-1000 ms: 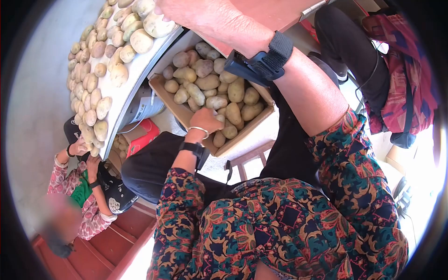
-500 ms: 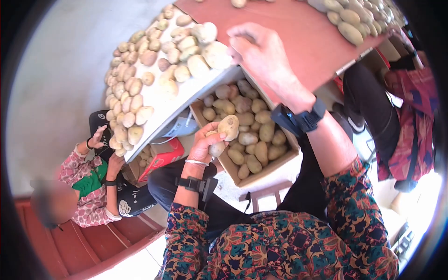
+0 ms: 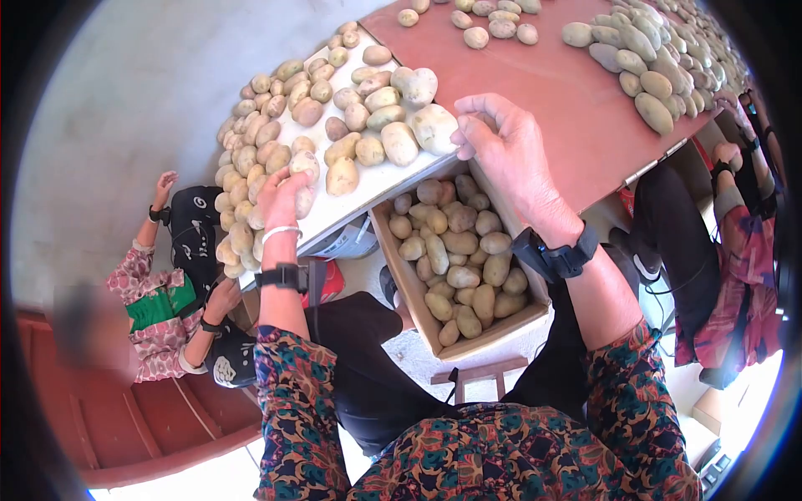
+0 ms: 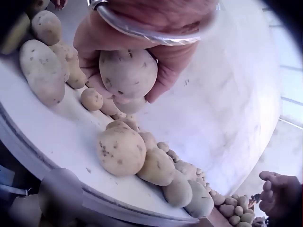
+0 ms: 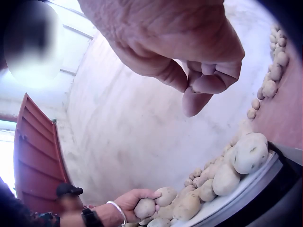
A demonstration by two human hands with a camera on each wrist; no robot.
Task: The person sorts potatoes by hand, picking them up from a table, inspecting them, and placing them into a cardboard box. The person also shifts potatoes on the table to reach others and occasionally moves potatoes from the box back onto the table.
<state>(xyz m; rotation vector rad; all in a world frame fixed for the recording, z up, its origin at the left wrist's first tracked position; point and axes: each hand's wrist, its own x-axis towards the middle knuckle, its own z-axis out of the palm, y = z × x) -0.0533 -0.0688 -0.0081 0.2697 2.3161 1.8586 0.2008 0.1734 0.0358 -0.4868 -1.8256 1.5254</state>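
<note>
High head view facing down, close wrist views facing across white tabletop (image 3: 376, 182), all showing left hand (image 3: 280, 200)

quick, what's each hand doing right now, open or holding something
Left hand: closed, holding two potatoes.
Right hand: open, fingers loosely curled, nothing seen in it.

Landmark: cardboard box (image 3: 499, 329). Beyond it, the red tabletop (image 3: 568, 108) gives my right hand (image 3: 508, 154) a lane; leftward, potatoes (image 3: 342, 177) crowd my left hand (image 3: 280, 200).
</note>
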